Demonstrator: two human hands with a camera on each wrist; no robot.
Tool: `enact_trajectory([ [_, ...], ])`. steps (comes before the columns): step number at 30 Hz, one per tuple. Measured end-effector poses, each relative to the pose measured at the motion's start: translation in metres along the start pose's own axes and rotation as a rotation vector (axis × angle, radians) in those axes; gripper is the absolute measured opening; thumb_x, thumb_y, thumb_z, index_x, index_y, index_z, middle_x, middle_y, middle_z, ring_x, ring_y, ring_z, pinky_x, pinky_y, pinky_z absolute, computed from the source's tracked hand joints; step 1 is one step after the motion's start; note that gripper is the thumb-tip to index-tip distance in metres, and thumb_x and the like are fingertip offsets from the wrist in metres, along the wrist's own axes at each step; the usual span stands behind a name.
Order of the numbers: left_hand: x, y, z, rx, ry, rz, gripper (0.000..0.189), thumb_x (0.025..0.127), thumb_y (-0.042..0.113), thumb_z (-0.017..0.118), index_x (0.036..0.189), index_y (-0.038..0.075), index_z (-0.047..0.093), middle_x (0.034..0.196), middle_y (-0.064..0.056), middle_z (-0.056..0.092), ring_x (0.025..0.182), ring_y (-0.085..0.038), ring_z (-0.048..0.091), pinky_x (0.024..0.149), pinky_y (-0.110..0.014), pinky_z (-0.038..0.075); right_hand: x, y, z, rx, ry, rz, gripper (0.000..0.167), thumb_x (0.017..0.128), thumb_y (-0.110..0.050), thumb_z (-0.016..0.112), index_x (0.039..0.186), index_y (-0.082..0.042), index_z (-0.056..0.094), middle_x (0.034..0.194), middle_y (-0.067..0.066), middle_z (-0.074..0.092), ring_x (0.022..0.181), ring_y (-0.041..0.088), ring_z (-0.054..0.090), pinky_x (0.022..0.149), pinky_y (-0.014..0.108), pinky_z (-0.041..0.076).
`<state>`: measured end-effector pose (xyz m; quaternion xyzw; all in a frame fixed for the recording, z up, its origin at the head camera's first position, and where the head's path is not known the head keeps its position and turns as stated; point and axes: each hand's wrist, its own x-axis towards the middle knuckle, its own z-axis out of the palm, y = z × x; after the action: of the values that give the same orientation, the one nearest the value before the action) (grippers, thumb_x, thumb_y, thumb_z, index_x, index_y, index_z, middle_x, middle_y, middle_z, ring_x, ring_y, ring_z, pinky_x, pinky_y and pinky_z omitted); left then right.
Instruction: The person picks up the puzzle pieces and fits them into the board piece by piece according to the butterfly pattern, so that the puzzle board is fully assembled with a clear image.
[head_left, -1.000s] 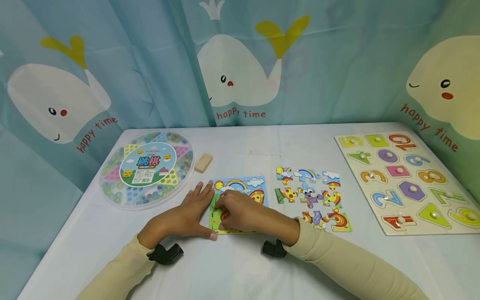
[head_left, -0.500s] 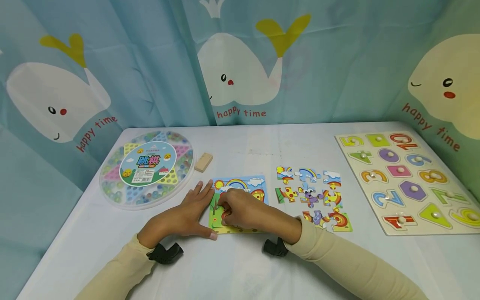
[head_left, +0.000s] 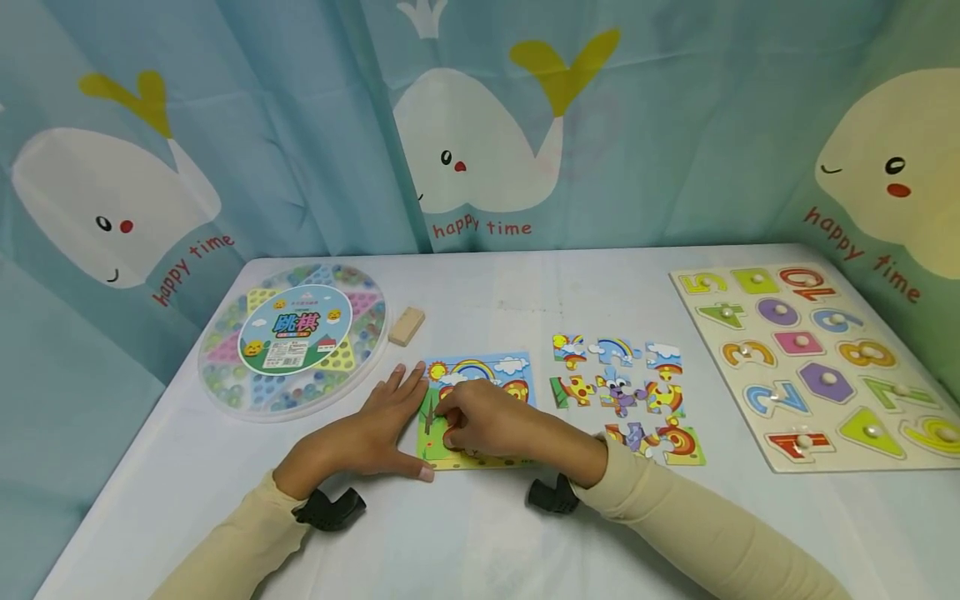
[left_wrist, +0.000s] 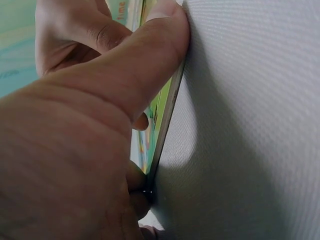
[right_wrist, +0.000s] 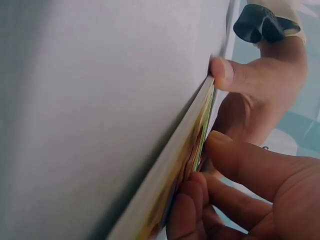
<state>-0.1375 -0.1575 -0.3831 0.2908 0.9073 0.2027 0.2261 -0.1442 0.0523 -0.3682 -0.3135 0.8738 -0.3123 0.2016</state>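
Note:
A picture puzzle board (head_left: 510,364) with a sun and rainbow lies flat on the white table. My left hand (head_left: 375,433) rests along its left side, fingers straight, the thumb by the lower left corner. Over the middle of the board, my right hand (head_left: 483,421) has its fingers curled, thumb and fingertips down at the surface around a puzzle piece that they mostly hide. In the right wrist view, the thumb (right_wrist: 222,145) and fingers (right_wrist: 192,200) meet at the board's face. To the right, several loose puzzle pieces (head_left: 617,390) lie spaced in rows.
A round Chinese checkers box (head_left: 341,367) with marbles stands at the left. Beside it lies a small wooden block (head_left: 407,326). A pegged number-and-shape board (head_left: 765,396) is at the right. Behind the table hangs a whale-print curtain (head_left: 637,167).
My right hand's fingertips have shifted slightly right, showing more of the board's green left part. My left hand stays in place, and the loose pieces have not moved.

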Motion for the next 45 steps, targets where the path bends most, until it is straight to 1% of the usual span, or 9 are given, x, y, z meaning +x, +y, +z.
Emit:
enact_trajectory([
  [6, 0.0, 0.001, 0.0, -0.007, 0.008, 0.0, 0.12, 0.074, 0.056, 0.078, 0.155, 0.002, 0.009, 0.162, -0.006, -0.008, 0.145, -0.03, -0.016, 0.115, -0.053, 0.0, -0.005, 0.004, -0.006, 0.067, 0.009, -0.016, 0.003, 0.086, -0.004, 0.072, 0.088, -0.004, 0.07, 0.067, -0.006, 0.053, 0.067, 0.009, 0.048, 0.061, 0.024, 0.041],
  [8, 0.001, 0.001, 0.0, -0.006, 0.01, -0.001, 0.121, 0.073, 0.056, 0.079, 0.155, 0.002, 0.009, 0.162, -0.007, -0.008, 0.145, -0.03, -0.016, 0.115, -0.053, 0.0, -0.008, 0.007, -0.009, 0.072, 0.029, -0.02, 0.004, 0.086, -0.003, 0.071, 0.09, -0.003, 0.071, 0.069, -0.006, 0.053, 0.068, 0.008, 0.048, 0.061, 0.024, 0.041],
  [13, 0.001, 0.001, 0.001, -0.009, 0.009, -0.015, 0.123, 0.071, 0.056, 0.08, 0.155, 0.001, 0.009, 0.162, -0.008, -0.008, 0.145, -0.03, -0.016, 0.115, -0.053, 0.0, -0.016, 0.013, -0.016, 0.095, 0.085, 0.013, 0.027, 0.087, -0.006, 0.072, 0.113, 0.003, 0.07, 0.081, -0.005, 0.062, 0.075, 0.009, 0.055, 0.067, 0.025, 0.048],
  [17, 0.001, 0.001, 0.001, -0.011, 0.008, -0.023, 0.123, 0.071, 0.056, 0.081, 0.155, 0.001, 0.01, 0.162, -0.007, -0.008, 0.145, -0.03, -0.016, 0.115, -0.052, 0.0, -0.021, 0.018, -0.022, 0.125, 0.094, 0.03, 0.029, 0.088, -0.007, 0.072, 0.114, 0.005, 0.069, 0.08, -0.004, 0.063, 0.074, 0.01, 0.056, 0.065, 0.025, 0.049],
  [24, 0.002, 0.001, 0.002, -0.003, 0.009, -0.034, 0.123, 0.07, 0.057, 0.081, 0.155, 0.003, 0.01, 0.162, -0.006, -0.007, 0.145, -0.029, -0.016, 0.115, -0.051, 0.0, -0.032, 0.022, -0.03, 0.119, 0.106, 0.09, 0.029, 0.089, -0.008, 0.071, 0.115, 0.003, 0.069, 0.089, -0.002, 0.063, 0.081, 0.013, 0.055, 0.069, 0.025, 0.05],
  [30, 0.003, 0.001, 0.002, 0.002, 0.015, -0.019, 0.123, 0.071, 0.055, 0.081, 0.155, 0.002, 0.01, 0.162, -0.006, -0.008, 0.145, -0.029, -0.016, 0.115, -0.051, 0.0, -0.038, 0.028, -0.033, 0.123, 0.128, 0.108, 0.029, 0.089, -0.012, 0.071, 0.115, 0.001, 0.07, 0.09, -0.003, 0.063, 0.08, 0.013, 0.055, 0.068, 0.027, 0.049],
  [37, 0.003, 0.001, 0.001, -0.003, 0.015, -0.006, 0.122, 0.071, 0.054, 0.081, 0.155, 0.002, 0.009, 0.162, -0.007, -0.008, 0.145, -0.03, -0.016, 0.115, -0.051, -0.001, -0.047, 0.04, -0.039, 0.179, 0.111, 0.002, 0.028, 0.09, -0.009, 0.07, 0.114, 0.004, 0.069, 0.093, -0.001, 0.064, 0.078, 0.013, 0.055, 0.066, 0.027, 0.049],
  [40, 0.003, 0.002, 0.001, -0.003, 0.012, -0.01, 0.122, 0.072, 0.054, 0.081, 0.155, 0.002, 0.009, 0.162, -0.007, -0.008, 0.145, -0.03, -0.016, 0.115, -0.051, -0.002, -0.05, 0.045, -0.041, 0.211, 0.1, -0.042, 0.025, 0.09, -0.005, 0.068, 0.113, 0.005, 0.069, 0.096, 0.002, 0.066, 0.08, 0.013, 0.057, 0.068, 0.026, 0.051],
  [45, 0.001, 0.001, 0.001, -0.003, 0.012, -0.023, 0.122, 0.072, 0.054, 0.081, 0.155, 0.002, 0.009, 0.162, -0.008, -0.007, 0.145, -0.03, -0.015, 0.115, -0.051, -0.001, -0.055, 0.05, -0.046, 0.231, 0.102, -0.048, 0.023, 0.09, -0.003, 0.066, 0.112, 0.005, 0.069, 0.097, 0.003, 0.067, 0.083, 0.013, 0.059, 0.073, 0.027, 0.052],
])
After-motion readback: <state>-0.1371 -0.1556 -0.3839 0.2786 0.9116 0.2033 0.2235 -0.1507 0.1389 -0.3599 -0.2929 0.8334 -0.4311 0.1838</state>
